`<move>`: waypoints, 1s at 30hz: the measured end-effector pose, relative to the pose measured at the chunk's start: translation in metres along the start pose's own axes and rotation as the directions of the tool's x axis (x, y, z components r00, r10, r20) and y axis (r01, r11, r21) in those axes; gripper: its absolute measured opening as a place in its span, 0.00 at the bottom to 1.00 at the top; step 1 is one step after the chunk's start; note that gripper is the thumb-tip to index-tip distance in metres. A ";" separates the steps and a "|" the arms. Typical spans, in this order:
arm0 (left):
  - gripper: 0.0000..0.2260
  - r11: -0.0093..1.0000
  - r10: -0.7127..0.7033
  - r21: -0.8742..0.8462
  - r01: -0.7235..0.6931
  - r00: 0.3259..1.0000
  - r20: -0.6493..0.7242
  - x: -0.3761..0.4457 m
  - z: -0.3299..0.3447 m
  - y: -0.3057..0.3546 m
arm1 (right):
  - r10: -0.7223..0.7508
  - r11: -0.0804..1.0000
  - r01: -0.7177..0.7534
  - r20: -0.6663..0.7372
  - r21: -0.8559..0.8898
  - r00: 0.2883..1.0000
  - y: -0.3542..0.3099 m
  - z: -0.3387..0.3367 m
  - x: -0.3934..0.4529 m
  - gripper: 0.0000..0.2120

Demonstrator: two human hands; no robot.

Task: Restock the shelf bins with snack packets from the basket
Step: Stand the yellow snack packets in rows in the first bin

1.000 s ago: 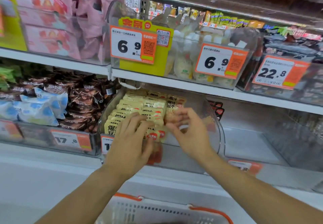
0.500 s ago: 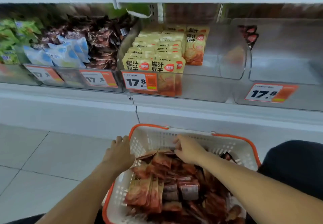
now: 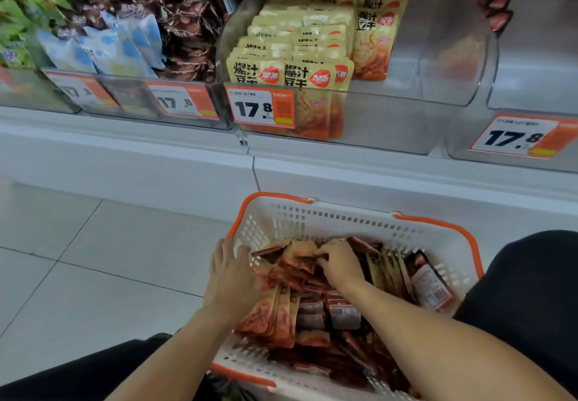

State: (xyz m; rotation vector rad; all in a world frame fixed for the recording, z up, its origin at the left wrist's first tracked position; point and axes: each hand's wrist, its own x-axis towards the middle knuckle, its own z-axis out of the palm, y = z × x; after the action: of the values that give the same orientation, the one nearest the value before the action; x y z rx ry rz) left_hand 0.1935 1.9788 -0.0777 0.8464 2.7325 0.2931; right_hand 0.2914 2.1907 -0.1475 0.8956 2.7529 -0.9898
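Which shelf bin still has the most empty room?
The far-right clear bin: only a couple of dark red packets at its back. The yellow-packet bin is half full.

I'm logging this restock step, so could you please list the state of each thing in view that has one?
Basket: on the floor, holding many red packets.
Red packets: piled loosely in the basket.
Left hand: open, resting at the basket's left edge against the packets.
Right hand: fingers curled round packets in the basket.
Yellow-packet bin: left part filled, right part bare.
Far-right bin: nearly bare, a few packets at the back.
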 end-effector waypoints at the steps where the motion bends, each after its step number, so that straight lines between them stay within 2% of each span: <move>1: 0.18 0.999 0.049 -0.015 -0.050 0.997 -0.065 0.000 0.004 0.004 | -0.004 1.000 0.004 -0.016 0.003 1.000 0.002 0.002 -0.002 0.09; 2: 0.13 0.995 0.082 -0.053 -0.088 0.991 -0.107 -0.001 0.007 0.010 | -0.018 1.000 0.018 -0.028 -0.001 0.999 0.004 0.003 -0.005 0.08; 3: 0.09 0.988 0.068 -0.131 -0.079 0.994 -0.084 -0.002 0.008 0.019 | -0.036 0.999 0.035 -0.039 -0.010 0.999 0.007 0.004 -0.009 0.08; 7: 0.03 0.901 -0.144 -0.397 0.178 0.983 0.112 -0.003 0.013 0.047 | -0.110 0.994 0.109 -0.062 -0.023 0.992 0.015 0.008 -0.022 0.08; 9: 0.04 0.839 -0.235 -0.462 0.289 0.957 0.172 -0.001 0.019 0.053 | -0.185 0.983 0.185 -0.010 -0.021 0.983 0.013 0.008 -0.029 0.07; 12: 0.14 0.710 -0.328 -0.553 0.436 0.899 0.289 0.010 0.026 0.046 | -0.293 0.956 0.295 0.081 -0.004 0.953 0.013 0.005 -0.037 0.06; 15: 0.12 0.500 -0.308 -0.665 0.555 0.831 0.462 0.021 0.024 0.043 | -0.283 0.953 0.269 0.094 0.139 0.955 0.008 -0.007 -0.043 0.05; 18: 0.07 0.362 -0.324 -0.673 0.644 0.765 0.557 0.023 0.014 0.046 | -0.221 0.927 0.169 0.124 0.334 0.967 -0.011 -0.023 -0.042 0.11; 19: 0.07 0.344 -0.330 -0.671 0.657 0.754 0.568 0.024 0.010 0.046 | -0.216 0.913 0.146 0.148 0.381 0.965 -0.018 -0.032 -0.040 0.13; 20: 0.06 0.360 -0.326 -0.676 0.643 0.766 0.554 0.025 0.004 0.047 | -0.221 0.905 0.132 0.182 0.405 0.958 -0.024 -0.042 -0.037 0.13; 23: 0.03 0.507 -0.258 -0.699 0.505 0.862 0.436 0.033 -0.025 0.050 | -0.248 0.893 0.117 0.258 0.435 0.934 -0.038 -0.076 -0.029 0.09; 24: 0.04 0.529 -0.202 -0.721 0.447 0.892 0.405 0.035 -0.039 0.052 | -0.233 0.884 0.101 0.243 0.456 0.942 -0.043 -0.088 -0.026 0.11; 26: 0.08 0.594 -0.072 -0.736 0.325 0.933 0.353 0.040 -0.071 0.056 | -0.151 0.828 0.045 0.146 0.558 0.978 -0.057 -0.113 -0.020 0.21; 28: 0.09 0.688 0.045 -0.695 0.209 0.944 0.327 0.045 -0.108 0.063 | -0.097 0.747 0.027 0.068 0.664 0.993 -0.072 -0.139 -0.018 0.31; 30: 0.09 0.758 0.140 -0.645 0.100 0.940 0.311 0.051 -0.143 0.073 | -0.123 0.684 0.044 0.055 0.728 0.991 -0.085 -0.162 -0.019 0.31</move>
State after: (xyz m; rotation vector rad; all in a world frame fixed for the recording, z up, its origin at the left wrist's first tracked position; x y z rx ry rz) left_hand 0.1467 2.0514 0.0673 0.6375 2.0545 0.9473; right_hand 0.2786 2.2265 0.0324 0.7365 2.2926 -2.1635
